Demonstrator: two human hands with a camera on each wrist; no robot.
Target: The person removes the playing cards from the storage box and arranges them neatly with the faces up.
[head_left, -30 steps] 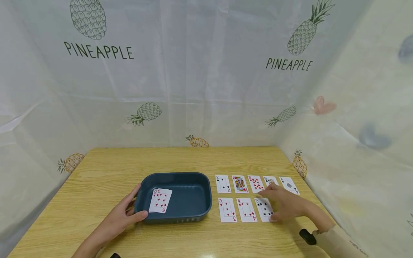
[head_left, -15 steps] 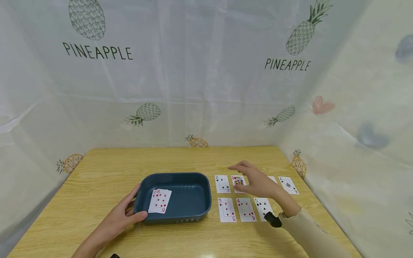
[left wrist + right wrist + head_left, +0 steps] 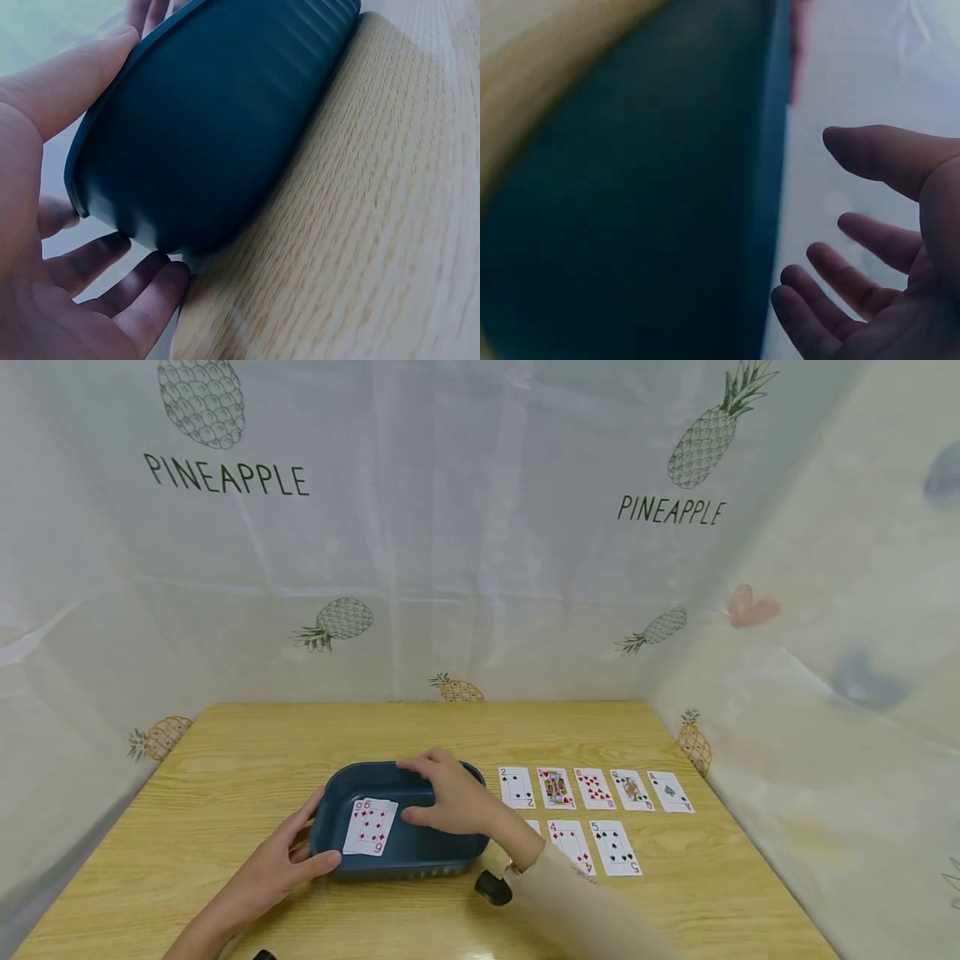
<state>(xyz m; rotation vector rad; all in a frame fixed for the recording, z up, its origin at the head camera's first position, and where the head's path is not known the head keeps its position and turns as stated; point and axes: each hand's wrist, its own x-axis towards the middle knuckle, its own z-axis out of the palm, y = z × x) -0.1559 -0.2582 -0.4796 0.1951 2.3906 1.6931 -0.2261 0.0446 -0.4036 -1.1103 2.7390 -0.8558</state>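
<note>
A dark blue rectangular tub (image 3: pixel 408 865) stands on the wooden table. My left hand (image 3: pixel 277 862) holds its left end, thumb (image 3: pixel 97 64) at the rim and fingers against the outer wall. Inside, at the left, a six of diamonds (image 3: pixel 371 827) lies face up over another playing card. My right hand (image 3: pixel 459 797) is over the right half of the tub, thumb and fingers spread apart. Nothing is between those fingers in the right wrist view, where the tub's outer wall (image 3: pixel 645 195) shows beside them.
Right of the tub, two rows of face-up cards lie on the table (image 3: pixel 720 877). The back row runs from a two (image 3: pixel 517 787) to an ace of spades (image 3: pixel 672 792). In front are a four of diamonds (image 3: pixel 568 842), a five (image 3: pixel 615 847) and a three, partly behind my right arm.
My right hand has moved left from the cards, across the back row, to above the tub. My left hand stays at the tub's left end. The cards lie as before.
</note>
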